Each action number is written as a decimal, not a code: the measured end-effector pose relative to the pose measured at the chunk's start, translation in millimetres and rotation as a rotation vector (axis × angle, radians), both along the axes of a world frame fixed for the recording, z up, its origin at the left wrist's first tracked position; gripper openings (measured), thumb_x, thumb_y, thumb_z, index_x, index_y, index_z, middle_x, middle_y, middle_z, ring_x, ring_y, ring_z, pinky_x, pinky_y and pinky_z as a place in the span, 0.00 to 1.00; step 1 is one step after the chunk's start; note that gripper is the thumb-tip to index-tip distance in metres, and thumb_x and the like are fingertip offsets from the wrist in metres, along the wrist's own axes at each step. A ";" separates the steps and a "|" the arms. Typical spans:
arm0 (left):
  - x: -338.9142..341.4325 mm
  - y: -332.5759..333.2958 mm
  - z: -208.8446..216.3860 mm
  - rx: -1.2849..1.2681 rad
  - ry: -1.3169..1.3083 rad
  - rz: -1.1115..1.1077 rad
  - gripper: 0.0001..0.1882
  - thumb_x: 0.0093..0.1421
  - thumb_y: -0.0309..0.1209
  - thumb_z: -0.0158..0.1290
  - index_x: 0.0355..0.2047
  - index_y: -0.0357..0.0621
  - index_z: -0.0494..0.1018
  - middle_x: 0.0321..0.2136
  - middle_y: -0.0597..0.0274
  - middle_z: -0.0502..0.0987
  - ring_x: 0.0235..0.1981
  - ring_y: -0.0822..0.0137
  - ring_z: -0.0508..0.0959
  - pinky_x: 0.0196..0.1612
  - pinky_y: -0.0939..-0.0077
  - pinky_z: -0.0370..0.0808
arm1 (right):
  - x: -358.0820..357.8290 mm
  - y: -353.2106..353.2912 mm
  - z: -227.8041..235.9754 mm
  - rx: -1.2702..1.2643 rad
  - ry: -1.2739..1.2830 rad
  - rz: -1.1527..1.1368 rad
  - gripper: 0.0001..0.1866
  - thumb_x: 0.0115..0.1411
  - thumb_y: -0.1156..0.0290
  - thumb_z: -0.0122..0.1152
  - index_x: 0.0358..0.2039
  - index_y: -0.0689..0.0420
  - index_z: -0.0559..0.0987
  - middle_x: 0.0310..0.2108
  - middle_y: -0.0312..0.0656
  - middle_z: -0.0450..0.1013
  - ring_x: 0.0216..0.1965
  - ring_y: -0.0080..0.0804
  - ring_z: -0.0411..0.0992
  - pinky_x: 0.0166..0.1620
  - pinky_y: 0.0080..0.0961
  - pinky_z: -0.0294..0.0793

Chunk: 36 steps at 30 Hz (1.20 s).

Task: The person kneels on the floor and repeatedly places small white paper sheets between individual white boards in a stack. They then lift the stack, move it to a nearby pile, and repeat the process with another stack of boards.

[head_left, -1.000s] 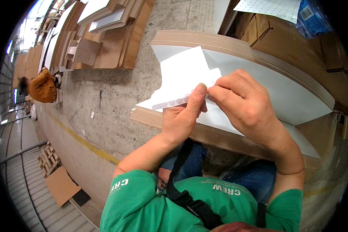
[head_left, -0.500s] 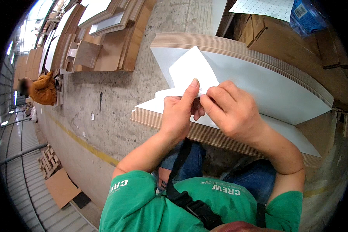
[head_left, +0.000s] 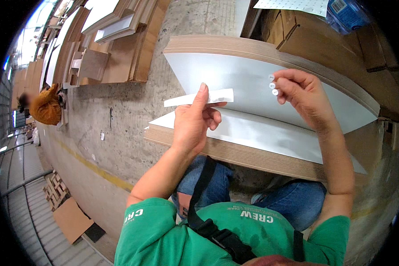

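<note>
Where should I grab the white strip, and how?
Probably pinch the strip by its right end, coming from the right, thumb and finger on opposite flat faces. That end juts out past the thumb of the left hand, which covers the middle. It looks thin and flat, so a light pinch should do.

It was a workshop or warehouse: board stacks (head_left: 128, 57) stood far left on a stained concrete floor (head_left: 128, 113) with a yellow line (head_left: 97, 166), ribbed sheeting (head_left: 22, 217) lined the left, and a cardboard box (head_left: 317, 43) sat far right.
</note>
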<state>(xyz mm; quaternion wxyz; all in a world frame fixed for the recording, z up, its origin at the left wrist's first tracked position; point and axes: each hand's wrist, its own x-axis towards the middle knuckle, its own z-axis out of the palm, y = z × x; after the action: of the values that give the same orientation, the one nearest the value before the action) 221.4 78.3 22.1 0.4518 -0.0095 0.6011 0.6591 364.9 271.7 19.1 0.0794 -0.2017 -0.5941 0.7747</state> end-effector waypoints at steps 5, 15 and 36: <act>-13.4 -9.7 -11.8 0.043 0.081 0.006 0.21 0.60 0.45 0.44 0.30 0.36 0.70 0.26 0.53 0.76 0.16 0.73 0.70 0.16 0.83 0.64 | 18.0 12.2 -14.2 -0.352 -0.053 -0.138 0.13 0.58 0.70 0.49 0.39 0.65 0.74 0.30 0.38 0.72 0.30 0.22 0.69 0.34 0.16 0.71; -230.4 -71.7 -63.4 -0.488 1.033 0.486 0.19 0.58 0.43 0.49 0.35 0.38 0.73 0.29 0.63 0.74 0.27 0.74 0.71 0.30 0.81 0.67 | 129.6 75.2 -86.8 0.795 -0.527 -0.383 0.08 0.54 0.70 0.54 0.32 0.61 0.74 0.27 0.40 0.72 0.26 0.28 0.69 0.32 0.24 0.70; -178.2 1.6 -84.3 -0.325 0.573 0.145 0.17 0.47 0.41 0.62 0.27 0.41 0.74 0.22 0.68 0.73 0.17 0.79 0.71 0.17 0.90 0.58 | 231.7 140.7 -78.3 0.588 -0.591 -0.806 0.05 0.52 0.71 0.59 0.26 0.58 0.73 0.23 0.37 0.71 0.24 0.23 0.68 0.28 0.19 0.69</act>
<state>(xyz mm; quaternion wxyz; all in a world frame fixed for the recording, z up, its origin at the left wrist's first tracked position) 43.2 79.9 -62.2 0.2089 0.0615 0.7985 0.5612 596.6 412.4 -59.2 0.2518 -0.5892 -0.6575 0.3964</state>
